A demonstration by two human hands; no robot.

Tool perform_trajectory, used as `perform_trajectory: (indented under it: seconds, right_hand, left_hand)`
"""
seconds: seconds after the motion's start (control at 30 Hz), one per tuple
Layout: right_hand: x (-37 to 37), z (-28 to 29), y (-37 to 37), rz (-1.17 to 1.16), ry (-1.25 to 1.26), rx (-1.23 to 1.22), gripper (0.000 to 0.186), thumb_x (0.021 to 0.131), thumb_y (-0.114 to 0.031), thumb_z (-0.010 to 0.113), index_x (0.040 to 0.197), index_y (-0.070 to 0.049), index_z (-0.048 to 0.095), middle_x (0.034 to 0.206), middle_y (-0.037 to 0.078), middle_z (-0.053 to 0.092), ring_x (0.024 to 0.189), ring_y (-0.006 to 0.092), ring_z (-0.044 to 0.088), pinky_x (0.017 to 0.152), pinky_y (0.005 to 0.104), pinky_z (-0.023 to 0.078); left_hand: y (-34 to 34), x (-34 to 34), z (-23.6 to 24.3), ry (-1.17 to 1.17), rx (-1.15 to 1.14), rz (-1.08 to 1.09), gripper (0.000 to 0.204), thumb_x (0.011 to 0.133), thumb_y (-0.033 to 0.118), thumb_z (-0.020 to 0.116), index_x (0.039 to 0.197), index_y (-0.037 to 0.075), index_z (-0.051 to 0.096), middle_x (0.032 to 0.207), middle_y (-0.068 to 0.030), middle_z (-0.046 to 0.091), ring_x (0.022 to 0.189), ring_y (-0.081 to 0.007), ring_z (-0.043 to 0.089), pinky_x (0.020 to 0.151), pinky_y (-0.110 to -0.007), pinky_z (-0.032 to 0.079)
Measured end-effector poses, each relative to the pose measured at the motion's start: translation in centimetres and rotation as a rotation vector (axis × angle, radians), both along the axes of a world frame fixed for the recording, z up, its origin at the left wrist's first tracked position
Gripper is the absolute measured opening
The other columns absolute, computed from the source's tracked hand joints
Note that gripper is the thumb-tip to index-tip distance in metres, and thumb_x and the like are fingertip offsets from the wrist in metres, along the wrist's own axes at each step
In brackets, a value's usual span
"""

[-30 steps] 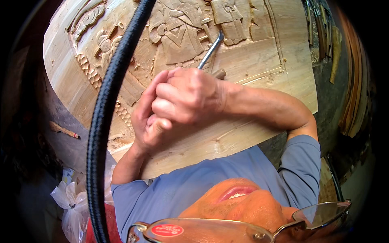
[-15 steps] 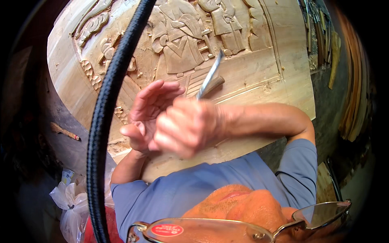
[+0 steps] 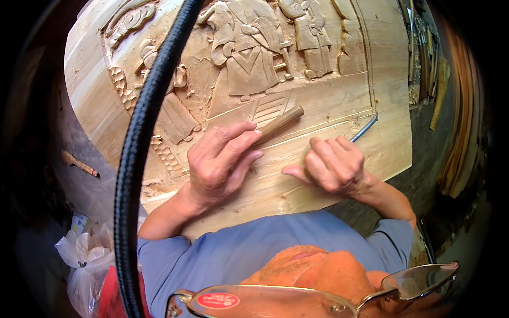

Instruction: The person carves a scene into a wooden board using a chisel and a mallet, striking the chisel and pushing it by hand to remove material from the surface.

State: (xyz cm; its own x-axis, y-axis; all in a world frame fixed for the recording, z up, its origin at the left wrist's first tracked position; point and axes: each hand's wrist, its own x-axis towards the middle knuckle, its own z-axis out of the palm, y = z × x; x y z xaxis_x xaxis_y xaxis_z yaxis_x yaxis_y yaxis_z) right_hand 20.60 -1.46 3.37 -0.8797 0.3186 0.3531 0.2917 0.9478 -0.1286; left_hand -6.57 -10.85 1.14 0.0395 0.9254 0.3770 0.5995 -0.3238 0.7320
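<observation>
A pale wooden panel (image 3: 382, 151), carved in relief with robed figures, lies before me. My right hand (image 3: 335, 163) is closed round a carving chisel (image 3: 365, 129); its handle is hidden in the fist. The metal blade points up and right, its tip at the corner of the incised border line. On the panel's surface rests a round wooden stick (image 3: 281, 124), sloping up to the right. Over its near end reaches my left hand (image 3: 221, 159), fingers stretched and thumb apart. The fingertips are at the stick and seem to touch it, without closing round it.
A thick black braided cable (image 3: 139, 143) crosses the view on the left. Several tools (image 3: 424, 53) lie beyond the panel's right edge, with long wooden strips (image 3: 460, 116) farther right. A short stick (image 3: 79, 162) and a tied plastic bag (image 3: 87, 254) are at the left.
My hands, close together before, have parted. The right hand has swung right with the chisel, its tip lowered to the border line. The left hand has turned over and reached the stick.
</observation>
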Motion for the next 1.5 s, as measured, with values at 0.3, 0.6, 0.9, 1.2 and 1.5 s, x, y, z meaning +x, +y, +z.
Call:
perform_trajectory:
  seconds: [0.3, 0.6, 0.9, 1.2, 1.5]
  right_hand:
    - [1.7, -0.3, -0.5, -0.065, 0.093, -0.045, 0.052, 0.092, -0.046, 0.085, 0.076, -0.004, 0.059, 0.101, 0.017, 0.077, 0.086, 0.0263, 0.074, 0.075, 0.0368, 0.061]
    - [2.2, 3.0, 3.7, -0.157, 0.214, -0.108, 0.049, 0.099, -0.047, 0.084, 0.097, -0.004, 0.060, 0.103, 0.016, 0.078, 0.069, 0.0227, 0.071, 0.061, 0.0376, 0.058]
    - [0.5, 4.6, 7.4, -0.382, 0.288, 0.026, 0.042, 0.094, -0.043, 0.089, 0.096, -0.010, 0.063, 0.073, 0.005, 0.070, 0.057, 0.0204, 0.071, 0.050, 0.0350, 0.054]
    - [6.4, 3.2, 8.7, -0.434, 0.070, 0.380, 0.047, 0.096, -0.050, 0.085, 0.092, -0.011, 0.059, 0.069, 0.003, 0.057, 0.048, 0.0175, 0.055, 0.048, 0.0313, 0.045]
    - [23.2, 8.3, 17.4, -1.092, 0.401, 0.603, 0.053, 0.107, -0.063, 0.070, 0.106, -0.011, 0.079, 0.066, 0.000, 0.072, 0.055, 0.0200, 0.070, 0.052, 0.0369, 0.051]
  left_hand:
    - [0.4, 1.3, 0.1, 0.301, 0.024, 0.006, 0.033, 0.087, 0.012, 0.088, 0.117, 0.003, 0.077, 0.100, -0.0106, 0.071, 0.081, -0.0291, 0.068, 0.067, -0.042, 0.055]
    - [-1.4, 3.3, 1.2, 0.312, -0.065, -0.153, 0.028, 0.092, 0.015, 0.083, 0.117, 0.004, 0.075, 0.093, -0.0090, 0.068, 0.078, -0.0263, 0.070, 0.064, -0.040, 0.057]
    - [-1.9, 3.4, 1.9, 0.401, -0.130, -0.175, 0.035, 0.087, 0.032, 0.090, 0.110, 0.011, 0.072, 0.087, -0.0065, 0.063, 0.075, -0.0259, 0.068, 0.063, -0.040, 0.054]
    - [-2.8, 4.1, 3.2, 0.432, -0.140, -0.168, 0.029, 0.089, 0.016, 0.088, 0.114, 0.009, 0.074, 0.095, -0.0089, 0.069, 0.075, -0.0285, 0.069, 0.065, -0.041, 0.054]
    - [-2.8, 5.8, 3.3, 0.395, -0.088, -0.234, 0.034, 0.094, 0.009, 0.083, 0.126, 0.008, 0.074, 0.103, -0.0109, 0.071, 0.079, -0.0281, 0.072, 0.062, -0.041, 0.056]
